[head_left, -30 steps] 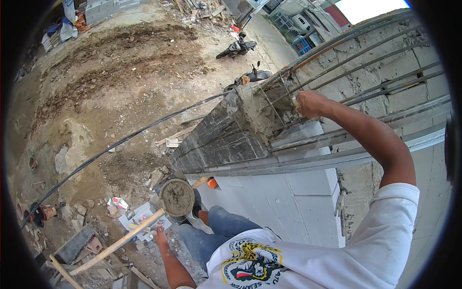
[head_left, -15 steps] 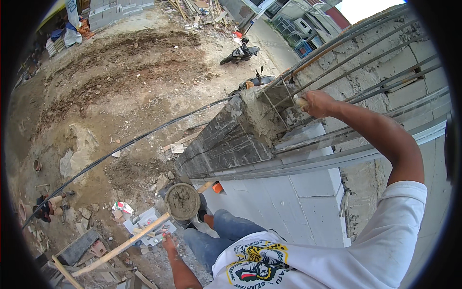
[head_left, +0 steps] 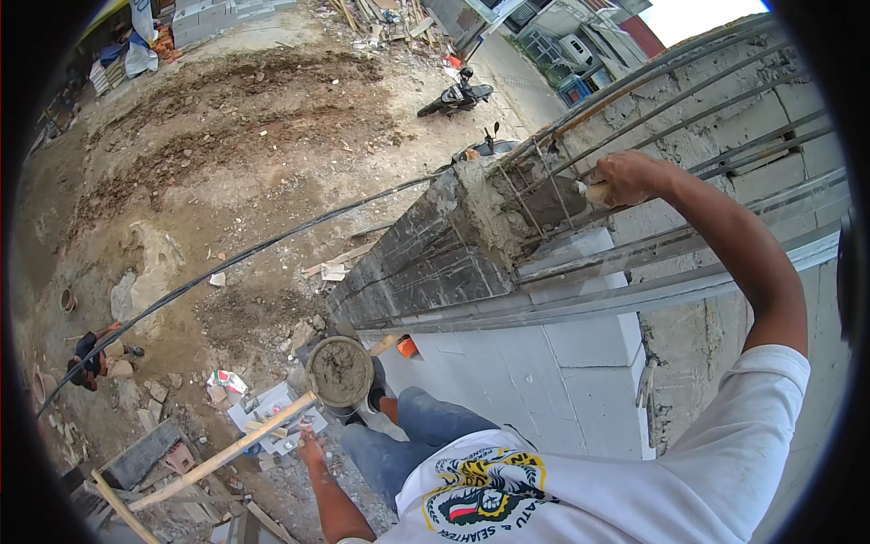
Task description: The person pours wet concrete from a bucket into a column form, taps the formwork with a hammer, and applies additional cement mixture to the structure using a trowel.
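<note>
My right hand point(head_left: 627, 179) is closed round the pale handle of a trowel point(head_left: 597, 193). Its grey blade reaches left between the steel bars, down against the wet mortar point(head_left: 489, 208) at the end of the wall-top beam. Thin stirrups point(head_left: 555, 186) cross the long rebars point(head_left: 698, 100) beside it. Low on the left hangs my left hand point(head_left: 310, 446), its fingers loosely bent and seemingly with nothing in them. It is nearest the upper end of a wooden pole point(head_left: 240, 444), apart from it. A round bucket of mortar point(head_left: 340, 372) stands by my feet.
Formwork boards point(head_left: 417, 272) flank the beam end above white block walling point(head_left: 517, 363). A black cable point(head_left: 245, 258) crosses the view. Far below are a crouching person point(head_left: 86, 358), timber scraps, rubble and a parked motorcycle point(head_left: 456, 96).
My right hand and the trowel have moved a little right and upward along the bars. Grey blade and mortar now show more between the stirrups. The person below has shifted and bends lower.
</note>
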A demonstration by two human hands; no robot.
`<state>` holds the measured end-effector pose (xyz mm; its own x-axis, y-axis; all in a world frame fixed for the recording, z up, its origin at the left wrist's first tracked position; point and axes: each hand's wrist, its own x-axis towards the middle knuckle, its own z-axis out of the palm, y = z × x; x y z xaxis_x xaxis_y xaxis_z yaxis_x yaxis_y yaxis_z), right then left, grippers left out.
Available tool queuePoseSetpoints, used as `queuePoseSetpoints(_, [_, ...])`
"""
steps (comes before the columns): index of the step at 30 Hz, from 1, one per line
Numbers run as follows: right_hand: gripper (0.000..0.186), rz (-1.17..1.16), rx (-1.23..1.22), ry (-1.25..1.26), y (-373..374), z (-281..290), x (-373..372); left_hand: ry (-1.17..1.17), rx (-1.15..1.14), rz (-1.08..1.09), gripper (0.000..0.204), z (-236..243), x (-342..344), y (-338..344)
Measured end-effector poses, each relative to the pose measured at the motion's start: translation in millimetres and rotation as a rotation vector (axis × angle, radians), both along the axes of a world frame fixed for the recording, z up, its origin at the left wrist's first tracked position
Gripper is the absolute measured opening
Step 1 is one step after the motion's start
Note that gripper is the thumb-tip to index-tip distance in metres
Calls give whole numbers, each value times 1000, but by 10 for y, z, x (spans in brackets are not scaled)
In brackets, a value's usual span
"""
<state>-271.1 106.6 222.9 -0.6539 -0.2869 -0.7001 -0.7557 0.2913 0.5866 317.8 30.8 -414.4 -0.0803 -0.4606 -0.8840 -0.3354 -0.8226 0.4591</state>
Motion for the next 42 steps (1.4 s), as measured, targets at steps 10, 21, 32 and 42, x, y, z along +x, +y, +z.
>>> queuePoseSetpoints(10, [27,61,-86,19,50,-263,40,47,78,-4,29,-169,162,7])
queuePoseSetpoints(21, [16,252,-122,39,159,-143,-19,20,95,-62,31,-87,16,-50])
queuePoseSetpoints(32, [6,457,-475,441,512,903,1166,39,80,-137,29,132,-24,-194])
queuePoseSetpoints(42, [49,-612,-1213,216,829,-956,2205,14,10,-283,33,464,-205,-775])
